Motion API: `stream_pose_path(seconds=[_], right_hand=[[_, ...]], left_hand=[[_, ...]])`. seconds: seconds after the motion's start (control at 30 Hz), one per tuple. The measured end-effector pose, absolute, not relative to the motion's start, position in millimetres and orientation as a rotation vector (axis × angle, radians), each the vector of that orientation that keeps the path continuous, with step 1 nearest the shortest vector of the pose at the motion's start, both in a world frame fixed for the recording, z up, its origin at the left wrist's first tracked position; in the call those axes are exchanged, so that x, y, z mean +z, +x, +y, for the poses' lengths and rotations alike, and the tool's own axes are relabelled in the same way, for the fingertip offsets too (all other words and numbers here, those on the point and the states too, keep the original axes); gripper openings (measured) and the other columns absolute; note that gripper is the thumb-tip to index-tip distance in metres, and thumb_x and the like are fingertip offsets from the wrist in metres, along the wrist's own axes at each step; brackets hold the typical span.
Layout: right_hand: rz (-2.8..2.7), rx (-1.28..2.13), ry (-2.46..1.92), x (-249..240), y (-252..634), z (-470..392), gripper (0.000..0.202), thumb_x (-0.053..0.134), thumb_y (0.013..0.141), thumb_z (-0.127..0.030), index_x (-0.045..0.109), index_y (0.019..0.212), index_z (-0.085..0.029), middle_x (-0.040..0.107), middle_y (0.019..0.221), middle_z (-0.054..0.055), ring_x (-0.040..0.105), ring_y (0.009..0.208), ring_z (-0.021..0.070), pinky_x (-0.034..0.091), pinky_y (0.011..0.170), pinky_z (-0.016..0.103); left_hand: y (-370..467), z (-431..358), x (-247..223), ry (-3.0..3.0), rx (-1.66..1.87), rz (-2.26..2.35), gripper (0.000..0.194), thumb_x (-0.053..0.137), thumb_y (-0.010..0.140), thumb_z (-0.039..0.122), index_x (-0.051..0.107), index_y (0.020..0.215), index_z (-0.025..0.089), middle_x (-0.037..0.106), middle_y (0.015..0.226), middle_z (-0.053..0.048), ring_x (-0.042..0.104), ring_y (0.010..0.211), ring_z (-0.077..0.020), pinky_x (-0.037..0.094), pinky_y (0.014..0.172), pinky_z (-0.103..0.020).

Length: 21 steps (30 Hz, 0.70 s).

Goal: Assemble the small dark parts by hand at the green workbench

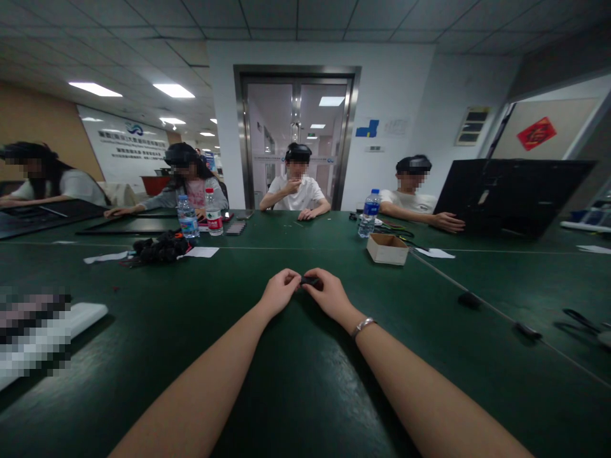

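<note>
Both my arms reach forward over the green table [214, 413]. My left hand [280, 294] and my right hand [329, 294] meet near its middle, fingertips almost touching. Between them is a small, dark, narrow object [309, 280], too small and covered to name. The fingers of my right hand close round it, and my left hand pinches at its left end. A metal bracelet [363, 327] circles my right wrist.
An open cardboard box [387, 249] and a water bottle [369, 215] stand ahead to the right. Tangled black parts [162, 248] lie ahead left, near two bottles. Small black pieces [470, 299] lie at right. Several people sit opposite; one holds a large black panel [506, 197].
</note>
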State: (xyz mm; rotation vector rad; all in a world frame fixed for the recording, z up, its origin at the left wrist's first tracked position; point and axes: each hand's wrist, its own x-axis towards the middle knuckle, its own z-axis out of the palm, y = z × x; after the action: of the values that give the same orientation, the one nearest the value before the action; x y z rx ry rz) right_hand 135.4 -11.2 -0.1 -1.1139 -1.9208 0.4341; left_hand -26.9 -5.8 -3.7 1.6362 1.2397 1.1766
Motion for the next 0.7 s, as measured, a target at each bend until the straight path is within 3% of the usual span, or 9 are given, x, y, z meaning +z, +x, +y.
stream_pose_path(seconds=[0.13, 0.33, 0.53, 0.7], right_hand=[[-1.924, 0.411, -1.114, -1.4, 135.3, -9.8, 0.018, 0.062, 0.076, -0.018, 0.064, 0.094, -0.018, 0.066, 0.091, 0.004, 0.058, 0.080, 0.0142, 0.046, 0.073, 0.029], [-1.922, 0.414, -1.120, -2.8, 134.8, -7.9, 0.018, 0.061, 0.077, -0.020, 0.064, 0.094, -0.018, 0.065, 0.090, 0.004, 0.058, 0.078, 0.0138, 0.046, 0.072, 0.029], [-1.920, 0.406, -1.117, -1.8, 135.4, -9.2, 0.018, 0.062, 0.076, -0.019, 0.064, 0.094, -0.019, 0.065, 0.090, 0.003, 0.058, 0.078, 0.0136, 0.046, 0.072, 0.028], [-1.915, 0.417, -1.120, -1.2, 135.4, -10.4, 0.018, 0.061, 0.077, -0.019, 0.064, 0.094, -0.019, 0.065, 0.091, 0.003, 0.057, 0.076, 0.0133, 0.046, 0.070, 0.028]], left_hand=[[-27.4, -3.4, -7.3, 1.655, 1.209, 1.224, 0.017, 0.056, 0.078, 0.029, 0.062, 0.089, 0.017, 0.066, 0.087, -0.005, 0.061, 0.079, -0.0153, 0.048, 0.076, -0.028], [-26.8, -3.4, -8.8, 1.676, 1.192, 1.291, 0.024, 0.053, 0.081, 0.040, 0.060, 0.086, 0.017, 0.063, 0.076, -0.002, 0.060, 0.073, -0.0151, 0.047, 0.072, -0.027], [-27.3, -3.5, -7.7, 1.673, 1.263, 1.198, 0.014, 0.058, 0.076, 0.024, 0.060, 0.089, 0.018, 0.064, 0.087, -0.003, 0.060, 0.084, -0.0145, 0.047, 0.081, -0.027], [-26.6, -2.4, -9.1, 1.645, 1.197, 1.262, 0.022, 0.053, 0.082, 0.037, 0.059, 0.090, 0.018, 0.062, 0.081, -0.003, 0.058, 0.077, -0.0144, 0.046, 0.073, -0.026]])
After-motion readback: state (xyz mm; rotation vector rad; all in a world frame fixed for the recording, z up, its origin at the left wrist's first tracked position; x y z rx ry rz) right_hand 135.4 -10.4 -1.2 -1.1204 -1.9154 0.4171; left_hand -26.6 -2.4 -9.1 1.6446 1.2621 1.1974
